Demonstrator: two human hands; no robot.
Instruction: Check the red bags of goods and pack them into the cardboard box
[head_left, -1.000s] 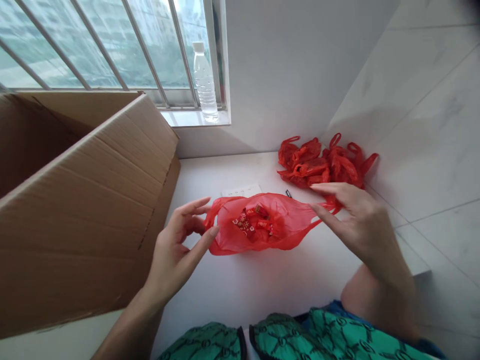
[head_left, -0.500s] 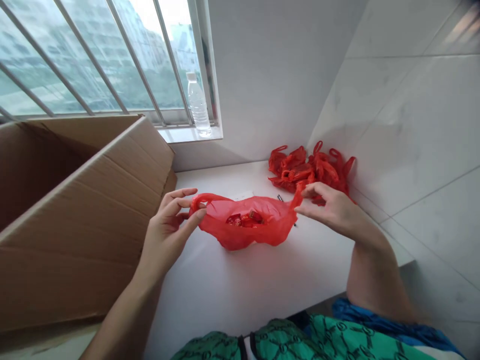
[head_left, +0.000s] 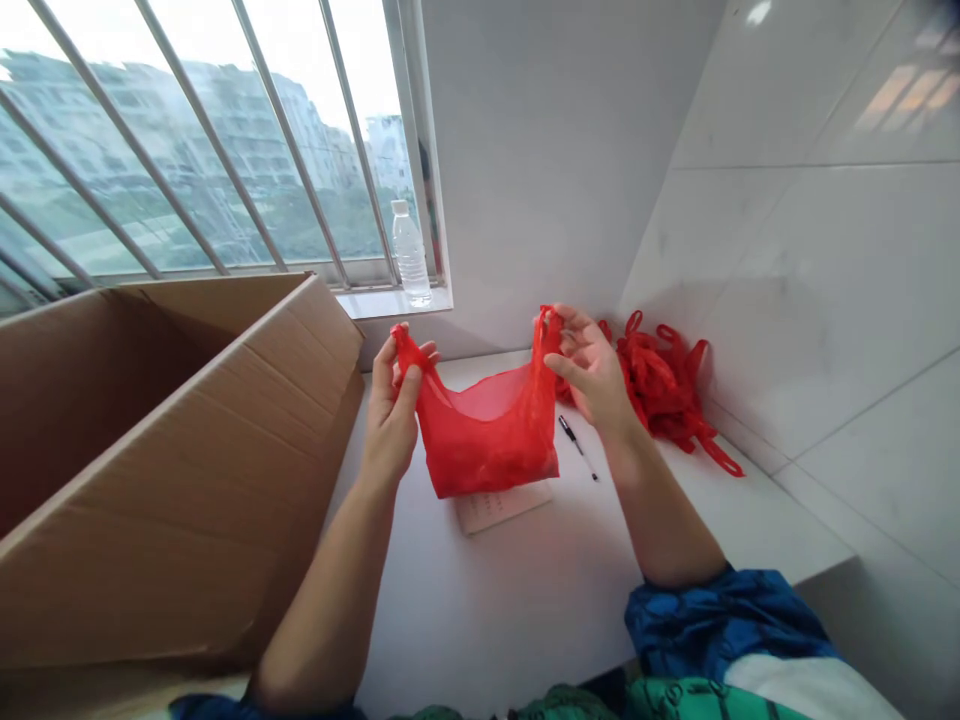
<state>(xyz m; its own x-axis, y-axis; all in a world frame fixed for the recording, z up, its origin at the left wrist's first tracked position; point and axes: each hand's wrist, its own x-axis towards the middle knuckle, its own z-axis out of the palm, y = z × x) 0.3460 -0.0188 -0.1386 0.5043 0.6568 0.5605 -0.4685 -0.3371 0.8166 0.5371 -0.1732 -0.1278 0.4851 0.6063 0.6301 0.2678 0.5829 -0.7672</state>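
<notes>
— What do the 2 hands hold above the white counter point(head_left: 525, 610)?

— 1 red plastic bag point(head_left: 487, 445), stretched open between them. The left hand point(head_left: 391, 415) pinches 1 handle between thumb and fingertips; the right hand point(head_left: 596, 385) pinches the other, fingers pressed together.

— Where does the bag hang?

— Over a sheet of paper point(head_left: 504, 508); whether they touch cannot be told. A pen point(head_left: 577, 447) lies just right of it, a heap of red bags point(head_left: 667, 385) behind the right hand.

— And the surroundings?

— An open cardboard box point(head_left: 165, 470) stands at left, and a water bottle point(head_left: 412, 255) stands upright on the windowsill point(head_left: 390, 300).
</notes>
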